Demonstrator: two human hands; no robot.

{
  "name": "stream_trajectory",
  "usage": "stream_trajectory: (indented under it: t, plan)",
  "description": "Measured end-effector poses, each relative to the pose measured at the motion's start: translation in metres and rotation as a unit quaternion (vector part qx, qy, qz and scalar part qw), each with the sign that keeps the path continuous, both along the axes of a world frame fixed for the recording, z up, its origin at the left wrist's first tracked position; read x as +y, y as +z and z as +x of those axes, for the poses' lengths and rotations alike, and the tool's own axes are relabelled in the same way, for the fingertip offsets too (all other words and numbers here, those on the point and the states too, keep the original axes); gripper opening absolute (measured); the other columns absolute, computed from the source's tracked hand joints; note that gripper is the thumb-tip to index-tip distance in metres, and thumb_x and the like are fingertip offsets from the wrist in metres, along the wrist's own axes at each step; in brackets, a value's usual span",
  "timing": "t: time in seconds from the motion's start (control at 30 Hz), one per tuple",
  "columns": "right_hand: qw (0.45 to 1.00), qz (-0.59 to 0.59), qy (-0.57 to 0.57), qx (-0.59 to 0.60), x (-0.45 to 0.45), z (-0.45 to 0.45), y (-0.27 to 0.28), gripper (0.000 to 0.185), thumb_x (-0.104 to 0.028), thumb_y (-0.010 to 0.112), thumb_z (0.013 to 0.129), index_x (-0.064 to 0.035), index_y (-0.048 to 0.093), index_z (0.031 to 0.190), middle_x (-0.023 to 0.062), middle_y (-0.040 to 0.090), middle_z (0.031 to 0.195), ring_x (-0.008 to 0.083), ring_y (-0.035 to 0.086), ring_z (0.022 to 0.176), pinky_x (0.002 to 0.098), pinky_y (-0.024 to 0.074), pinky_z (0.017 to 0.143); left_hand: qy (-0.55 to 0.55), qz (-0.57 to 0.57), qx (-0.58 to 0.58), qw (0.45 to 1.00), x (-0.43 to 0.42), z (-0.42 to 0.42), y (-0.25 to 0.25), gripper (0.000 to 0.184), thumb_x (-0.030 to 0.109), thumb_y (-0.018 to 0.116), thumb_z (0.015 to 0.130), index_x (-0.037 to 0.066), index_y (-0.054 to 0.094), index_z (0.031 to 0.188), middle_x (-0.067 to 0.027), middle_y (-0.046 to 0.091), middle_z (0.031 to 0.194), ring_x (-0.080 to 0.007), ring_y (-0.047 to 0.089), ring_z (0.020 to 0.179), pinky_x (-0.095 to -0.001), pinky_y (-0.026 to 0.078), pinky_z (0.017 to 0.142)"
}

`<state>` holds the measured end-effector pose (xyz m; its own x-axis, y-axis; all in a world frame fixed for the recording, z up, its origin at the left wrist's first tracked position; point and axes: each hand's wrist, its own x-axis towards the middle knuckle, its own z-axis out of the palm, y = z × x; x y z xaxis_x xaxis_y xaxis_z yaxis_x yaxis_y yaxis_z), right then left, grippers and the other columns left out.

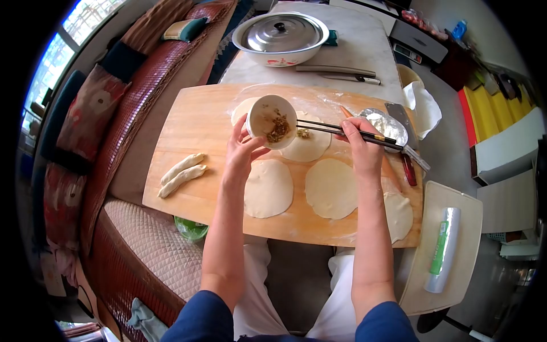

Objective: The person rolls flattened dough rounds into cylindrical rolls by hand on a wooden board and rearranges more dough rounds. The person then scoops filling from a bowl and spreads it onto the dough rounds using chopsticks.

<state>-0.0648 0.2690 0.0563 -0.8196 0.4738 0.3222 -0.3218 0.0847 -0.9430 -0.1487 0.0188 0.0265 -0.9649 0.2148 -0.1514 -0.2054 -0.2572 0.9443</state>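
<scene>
My left hand [244, 149] grips a white bowl [259, 114], tilted toward the right, with a brown crumbly filling [279, 126] inside. In my right hand [363, 139] is a pair of black chopsticks [326, 126], their tips near the bowl's right rim. Just under the tips, a small heap of filling [302, 133] lies on a round of rolled dough [310, 149]. Closer to me are two more flat rounds, a left one [269, 191] and a right one [331, 191]. The bowl partly covers another round [241, 109] behind it.
Two dough rolls [182, 174] lie on the wooden board [188, 125]. At its right are a flour bowl [393, 122], a rolling pin [389, 171] and a cleaver [405, 119]. Behind stands a lidded enamel basin [279, 57]. A plastic wrap roll [443, 251] rests at right.
</scene>
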Motion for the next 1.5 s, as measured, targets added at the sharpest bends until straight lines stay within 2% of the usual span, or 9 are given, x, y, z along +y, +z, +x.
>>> stream_trajectory:
  t: [0.3, 0.6, 0.67, 0.73, 1.0, 1.03, 1.23, 1.37, 1.5]
  plan:
    - [0.978, -0.136, 0.156, 0.007, -0.025, 0.055, 0.040, 0.017, -0.011, 0.057, 0.099, 0.0050, 0.065, 0.098, 0.0079, 0.064, 0.092, 0.0161, 0.067, 0.084, 0.0304, 0.0604, 0.079, -0.014, -0.074, 0.038, 0.996, -0.060, 0.054, 0.052, 0.086, 0.004, 0.074, 0.074, 0.011, 0.038, 0.151, -0.0132, 0.055, 0.128, -0.0254, 0.065, 0.109, -0.0361, 0.062, 0.079]
    - [0.982, -0.186, -0.022, 0.008, 0.014, 0.141, 0.018, 0.018, -0.014, 0.059, 0.099, 0.0028, 0.065, 0.102, 0.0089, 0.065, 0.092, 0.0165, 0.066, 0.080, 0.0319, 0.0605, 0.070, -0.077, -0.009, 0.028, 0.997, 0.003, 0.111, 0.028, 0.090, 0.010, 0.080, 0.066, 0.013, 0.043, 0.148, -0.0148, 0.056, 0.130, -0.0268, 0.061, 0.113, -0.0383, 0.061, 0.079]
    - [0.978, -0.199, -0.062, 0.010, 0.024, 0.155, 0.013, 0.018, -0.014, 0.059, 0.099, 0.0027, 0.065, 0.101, 0.0080, 0.065, 0.092, 0.0157, 0.065, 0.077, 0.0314, 0.0602, 0.068, -0.089, -0.124, 0.117, 0.981, 0.017, 0.113, 0.013, 0.092, 0.011, 0.081, 0.064, 0.013, 0.044, 0.148, -0.0148, 0.055, 0.130, -0.0276, 0.059, 0.115, -0.0377, 0.061, 0.080]
    - [0.979, -0.192, -0.067, 0.005, 0.030, 0.160, 0.004, 0.018, -0.015, 0.059, 0.099, 0.0024, 0.065, 0.099, 0.0076, 0.065, 0.091, 0.0154, 0.064, 0.076, 0.0311, 0.0599, 0.068, -0.085, -0.207, 0.222, 0.949, 0.031, 0.113, 0.001, 0.093, 0.012, 0.082, 0.062, 0.015, 0.045, 0.147, -0.0139, 0.052, 0.132, -0.0290, 0.056, 0.118, -0.0352, 0.061, 0.079]
    - [0.984, -0.158, -0.075, 0.035, 0.059, 0.166, 0.013, 0.019, -0.016, 0.057, 0.101, 0.0015, 0.065, 0.100, 0.0074, 0.063, 0.093, 0.0152, 0.063, 0.077, 0.0323, 0.0588, 0.068, -0.098, -0.213, 0.242, 0.941, 0.060, 0.123, 0.003, 0.089, 0.005, 0.080, 0.064, 0.011, 0.046, 0.146, -0.0081, 0.062, 0.121, -0.0217, 0.061, 0.108, -0.0368, 0.054, 0.088]
    - [0.983, -0.161, -0.084, 0.041, 0.067, 0.171, 0.018, 0.019, -0.016, 0.058, 0.100, 0.0017, 0.065, 0.099, 0.0073, 0.064, 0.091, 0.0152, 0.063, 0.076, 0.0319, 0.0589, 0.067, -0.100, -0.218, 0.254, 0.937, 0.061, 0.119, -0.001, 0.091, 0.005, 0.083, 0.063, 0.015, 0.047, 0.146, -0.0115, 0.051, 0.126, -0.0229, 0.056, 0.110, -0.0345, 0.061, 0.078]
    - [0.974, -0.192, -0.106, 0.064, 0.094, 0.187, 0.028, 0.019, -0.017, 0.060, 0.099, 0.0010, 0.066, 0.097, 0.0071, 0.064, 0.089, 0.0142, 0.063, 0.073, 0.0310, 0.0598, 0.062, -0.124, -0.208, 0.191, 0.951, 0.059, 0.113, 0.002, 0.089, 0.004, 0.079, 0.066, 0.009, 0.044, 0.148, -0.0093, 0.062, 0.121, -0.0208, 0.060, 0.109, -0.0391, 0.051, 0.094]
    - [0.976, -0.196, -0.083, 0.047, 0.091, 0.184, 0.017, 0.018, -0.017, 0.060, 0.099, 0.0007, 0.066, 0.097, 0.0076, 0.064, 0.090, 0.0142, 0.064, 0.076, 0.0309, 0.0593, 0.064, -0.116, -0.156, 0.150, 0.969, 0.058, 0.110, 0.008, 0.087, 0.004, 0.078, 0.068, 0.009, 0.044, 0.148, -0.0098, 0.060, 0.123, -0.0204, 0.059, 0.110, -0.0385, 0.051, 0.094]
    - [0.984, -0.172, -0.053, 0.018, 0.062, 0.167, 0.010, 0.018, -0.016, 0.060, 0.100, 0.0010, 0.064, 0.096, 0.0072, 0.064, 0.090, 0.0135, 0.064, 0.075, 0.0297, 0.0586, 0.067, -0.089, -0.237, 0.243, 0.936, 0.058, 0.107, 0.004, 0.089, 0.007, 0.082, 0.065, 0.012, 0.046, 0.145, -0.0092, 0.055, 0.128, -0.0250, 0.058, 0.113, -0.0369, 0.057, 0.088]
